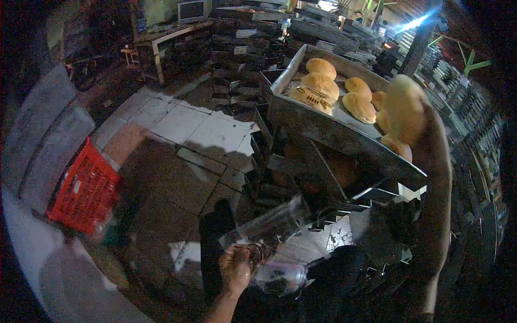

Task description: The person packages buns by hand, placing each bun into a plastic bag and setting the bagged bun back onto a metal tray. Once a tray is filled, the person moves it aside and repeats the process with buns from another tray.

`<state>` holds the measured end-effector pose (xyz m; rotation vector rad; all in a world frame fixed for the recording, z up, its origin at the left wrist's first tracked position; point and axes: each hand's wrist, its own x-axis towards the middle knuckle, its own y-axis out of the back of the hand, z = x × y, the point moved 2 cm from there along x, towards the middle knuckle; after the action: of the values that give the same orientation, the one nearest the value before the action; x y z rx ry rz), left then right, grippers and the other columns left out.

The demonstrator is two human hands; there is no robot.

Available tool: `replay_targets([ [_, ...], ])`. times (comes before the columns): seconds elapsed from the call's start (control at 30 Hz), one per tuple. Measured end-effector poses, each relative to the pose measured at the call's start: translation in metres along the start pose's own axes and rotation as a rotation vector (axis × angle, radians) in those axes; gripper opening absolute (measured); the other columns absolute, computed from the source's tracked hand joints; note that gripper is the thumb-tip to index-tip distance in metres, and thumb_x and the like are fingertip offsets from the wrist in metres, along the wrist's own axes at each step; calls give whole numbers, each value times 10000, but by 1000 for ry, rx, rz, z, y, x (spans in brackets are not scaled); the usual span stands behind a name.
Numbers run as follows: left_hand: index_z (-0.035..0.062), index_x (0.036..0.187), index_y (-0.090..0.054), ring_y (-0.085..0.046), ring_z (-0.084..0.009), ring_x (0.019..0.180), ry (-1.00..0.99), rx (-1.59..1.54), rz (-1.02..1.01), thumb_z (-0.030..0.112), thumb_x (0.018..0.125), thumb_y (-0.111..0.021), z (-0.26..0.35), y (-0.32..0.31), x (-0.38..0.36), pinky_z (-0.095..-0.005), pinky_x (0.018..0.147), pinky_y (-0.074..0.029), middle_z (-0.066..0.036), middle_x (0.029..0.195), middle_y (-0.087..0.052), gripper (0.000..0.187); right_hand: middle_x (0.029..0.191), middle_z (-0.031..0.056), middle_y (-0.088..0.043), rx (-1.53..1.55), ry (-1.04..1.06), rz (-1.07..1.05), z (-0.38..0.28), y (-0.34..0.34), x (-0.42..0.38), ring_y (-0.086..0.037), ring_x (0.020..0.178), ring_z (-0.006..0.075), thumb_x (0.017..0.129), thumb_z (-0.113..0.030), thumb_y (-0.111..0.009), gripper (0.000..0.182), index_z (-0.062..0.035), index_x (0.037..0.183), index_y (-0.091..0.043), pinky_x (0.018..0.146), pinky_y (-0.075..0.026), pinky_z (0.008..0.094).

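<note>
My left hand (236,268) is closed on a bundle of clear plastic bags (269,229) at the lower middle, and the bags fan out past the fingers. At the right, my right arm reaches up beside a metal tray (339,123). My right hand (407,110) is a pale blur over the tray's right end; its fingers and anything in them cannot be made out. Several round and oval bread buns (358,106) lie in the tray. One bun at the left (313,92) appears to be in a clear printed wrapper.
More dark trays are stacked below the bread tray and against the back wall. A red plastic crate (86,188) stands on the left. A table (172,33) is at the back left. Light floor tiles (177,121) show in the middle. A wooden post (423,46) rises at the right.
</note>
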<state>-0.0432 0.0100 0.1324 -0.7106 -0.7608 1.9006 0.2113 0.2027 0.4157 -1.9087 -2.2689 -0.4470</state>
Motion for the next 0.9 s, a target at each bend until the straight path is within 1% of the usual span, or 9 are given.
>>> replay_targets([
  [0.13, -36, 854, -551, -542, -143, 697, -39, 213, -57, 90, 711, -628, -3, 6, -3, -267, 618, -440, -70, 792, -577, 205, 974, 129, -541, -90, -239, 203, 9, -19, -89, -535, 884, 190, 748, -173, -584, 447, -5, 1130, -425, 769, -439, 318],
  [0.27, -26, 923, -539, -530, -130, 796, -85, 770, -358, 50, 700, -618, -2, -18, -5, -263, 694, -436, -64, 870, -570, 249, 1027, 109, -526, -284, -580, -398, 56, -57, -166, -472, 985, 193, 698, -298, -667, 543, 4, 1092, -446, 871, -367, 308],
  [0.37, -4, 935, -535, -534, -123, 788, -29, 863, -412, 37, 726, -594, 12, -28, -2, -259, 689, -443, -64, 867, -573, 221, 966, 96, -540, 10, -664, -372, 88, -61, -185, -518, 892, 168, 692, -182, -680, 477, 23, 1044, -432, 807, -416, 280],
  [0.47, 18, 1037, -447, -525, -155, 852, -184, 817, -94, 173, 817, -521, 26, -40, 1, -258, 700, -444, -101, 980, -529, 280, 904, 88, -552, 268, -620, 278, 94, -57, -187, -533, 840, 156, 704, -147, -663, 435, 33, 1026, -433, 740, -449, 275],
  [0.53, 33, 1120, -363, -510, -197, 906, -239, 606, 2, 276, 833, -482, 8, -40, -9, -287, 744, -434, -125, 1127, -439, 394, 970, 113, -502, -89, -296, 291, 108, -73, -205, -518, 848, 170, 705, -121, -657, 424, 28, 1015, -408, 730, -437, 269],
  [0.6, 50, 1172, -373, -421, -216, 1059, -75, 521, -34, 292, 829, -455, -15, -45, -26, -351, 889, -344, -128, 1119, -470, 428, 969, 154, -487, -260, -78, -54, 122, -117, -226, -506, 888, 243, 646, -118, -710, 546, 39, 1050, -378, 747, -426, 311],
  [0.63, 70, 1267, -174, -464, -272, 1022, -58, 618, -169, 492, 789, -441, -18, -39, -15, -381, 857, -386, -136, 1247, -328, 692, 1023, 187, -456, -299, -7, -264, 117, -144, -226, -466, 970, 295, 619, -161, -736, 617, 27, 1086, -380, 824, -386, 366],
  [0.73, 56, 1278, -158, -463, -301, 1021, 254, -112, -74, 551, 776, -405, -9, -19, 20, -410, 854, -390, -165, 1214, -368, 747, 1168, 245, -354, -205, 238, -435, 115, -175, -242, -359, 1086, 392, 581, -278, -747, 826, 27, 1198, -289, 900, -300, 457],
  [0.9, 34, 1254, -203, -467, -312, 1011, 653, -268, -291, 571, 765, -401, -37, -35, -34, -419, 850, -393, -180, 1193, -386, 754, 1216, 255, -301, -30, 297, -349, 128, -151, -225, -296, 1140, 386, 445, -541, -735, 1155, 33, 1268, -163, 953, -221, 457],
])
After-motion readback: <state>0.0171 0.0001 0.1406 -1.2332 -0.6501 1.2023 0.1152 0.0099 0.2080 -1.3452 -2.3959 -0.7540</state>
